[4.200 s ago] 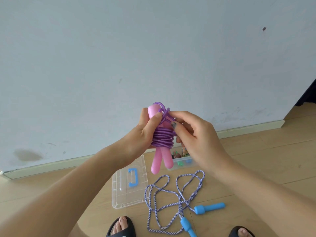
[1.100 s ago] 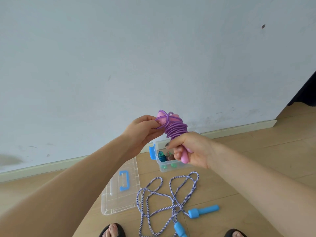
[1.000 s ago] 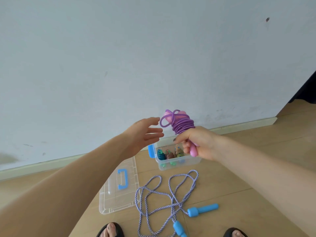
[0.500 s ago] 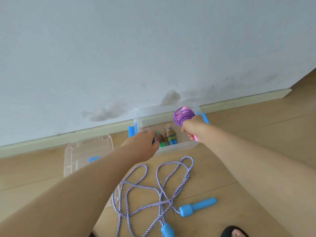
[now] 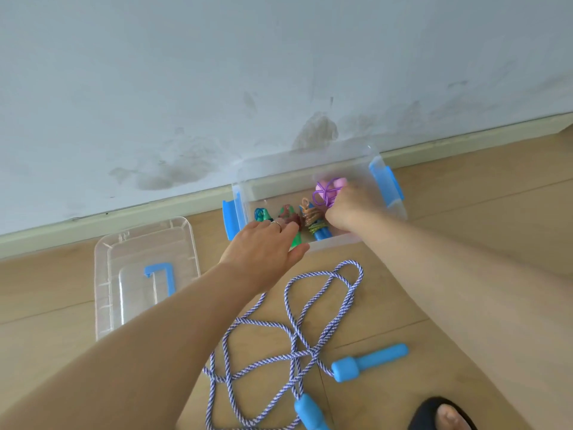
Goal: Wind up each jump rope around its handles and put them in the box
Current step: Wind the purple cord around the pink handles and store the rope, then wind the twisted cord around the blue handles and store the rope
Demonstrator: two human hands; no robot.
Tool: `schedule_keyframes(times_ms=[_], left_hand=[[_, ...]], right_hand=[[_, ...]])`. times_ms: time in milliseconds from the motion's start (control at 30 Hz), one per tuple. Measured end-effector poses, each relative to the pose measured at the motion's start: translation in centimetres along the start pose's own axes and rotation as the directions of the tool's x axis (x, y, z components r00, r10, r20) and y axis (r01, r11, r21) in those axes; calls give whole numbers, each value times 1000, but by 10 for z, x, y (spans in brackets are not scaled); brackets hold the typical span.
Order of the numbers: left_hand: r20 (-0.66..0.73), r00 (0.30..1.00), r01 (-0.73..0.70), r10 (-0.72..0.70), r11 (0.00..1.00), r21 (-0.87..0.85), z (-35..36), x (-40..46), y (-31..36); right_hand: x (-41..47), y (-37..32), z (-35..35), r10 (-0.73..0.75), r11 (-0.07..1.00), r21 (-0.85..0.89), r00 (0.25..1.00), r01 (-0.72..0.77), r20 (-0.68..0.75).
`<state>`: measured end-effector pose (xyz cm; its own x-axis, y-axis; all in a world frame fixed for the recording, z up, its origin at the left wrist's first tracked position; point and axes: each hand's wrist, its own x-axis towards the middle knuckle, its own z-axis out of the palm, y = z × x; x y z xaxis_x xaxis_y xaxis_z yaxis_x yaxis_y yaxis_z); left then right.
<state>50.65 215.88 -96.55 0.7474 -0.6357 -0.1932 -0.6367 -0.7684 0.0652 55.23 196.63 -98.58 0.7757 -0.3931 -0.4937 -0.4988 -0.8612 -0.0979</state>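
I have my right hand [image 5: 350, 209] down inside the clear box [image 5: 328, 243], its fingers curled around the wound purple jump rope [image 5: 327, 192], whose pink handle ends poke up just beyond my knuckles; the bundle sits in the right part of the box, near the far wall, though motion blur keeps me from telling whether it touches the bottom. My left hand [image 5: 266, 246] reaches over the box's near left corner with fingers fairly straight and spread, a ring on one of them, the thumb lying along the near rim and the fingertips over the bundles already stored; I cannot tell whether they touch. Those stored bundles stand in a row left of the purple one: a blue-green rope [image 5: 260, 214], a green and dark red one [image 5: 290, 214], and an orange-wrapped one with blue handles [image 5: 314, 223]. The box stands on the wooden floor [image 5: 465, 193] against the skirting of the pale wall [image 5: 217, 72], with blue latches on its left and right ends. Its clear lid [image 5: 124, 252] lies flat on the floor to the left, blue handle up. Nearer to me, the blue-and-white twisted jump rope [image 5: 294, 336] sprawls unwound in loose loops, its two blue handles [image 5: 369, 363] lying at the near right. A sandalled foot [image 5: 443, 414] shows at the bottom right edge.
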Motion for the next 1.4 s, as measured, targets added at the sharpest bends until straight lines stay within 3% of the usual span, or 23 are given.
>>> schedule_keyframes(times_ms=[100,167,233,300,400,500,567,633,700,767,867,1000,1133,1267,1333,1400], left_hand=[[-125,991,-33,43,996,80,-11,-3,5],[-180,975,-112,131,988,110,-20,-14,10],[-79,973,-208,218,971,121,-21,-33,16],[126,980,-164,152,982,97,-14,-59,29],[385,918,122,-94,991,-49,16,-104,54],[634,745,401,-206,898,-179,52,-147,83],[726,642,596,-246,756,-270,75,-166,98],[781,561,768,-275,526,-366,89,-175,112],[794,529,841,-298,307,-445,99,-178,123],[785,527,849,-327,150,-507,108,-177,128],[793,510,834,-333,-34,-550,104,-168,132],[852,433,832,-293,-234,-503,93,-157,135],[805,480,836,-350,-95,-540,75,-163,129],[776,559,789,-292,-99,-607,46,-177,110],[762,616,769,-198,-60,-637,20,-184,101],[741,664,747,-101,66,-661,-13,-189,92]], right_hand=[[-29,-4,-3,-162,987,-25,950,162,-265],[-59,-2,-4,-262,947,35,831,319,-491],[-90,11,6,-261,918,74,733,390,-628],[-122,33,31,-183,921,158,755,355,-630],[-166,76,82,-195,962,94,884,258,-425],[-195,115,126,-247,948,-203,969,246,22],[-206,126,140,-257,912,-294,958,285,130],[-214,125,148,-283,894,-317,948,317,148],[-219,121,152,-238,926,-242,946,289,219],[-220,119,158,-158,981,-58,931,187,328],[-220,112,167,-91,985,170,862,5,499],[-226,86,167,-123,914,383,810,-133,574],[-239,68,140,-157,853,475,761,-217,630],[-261,63,105,-256,775,577,705,-259,661],[-271,59,80,-293,868,483,664,-116,687],[-278,54,46,-298,953,239,699,184,650]])
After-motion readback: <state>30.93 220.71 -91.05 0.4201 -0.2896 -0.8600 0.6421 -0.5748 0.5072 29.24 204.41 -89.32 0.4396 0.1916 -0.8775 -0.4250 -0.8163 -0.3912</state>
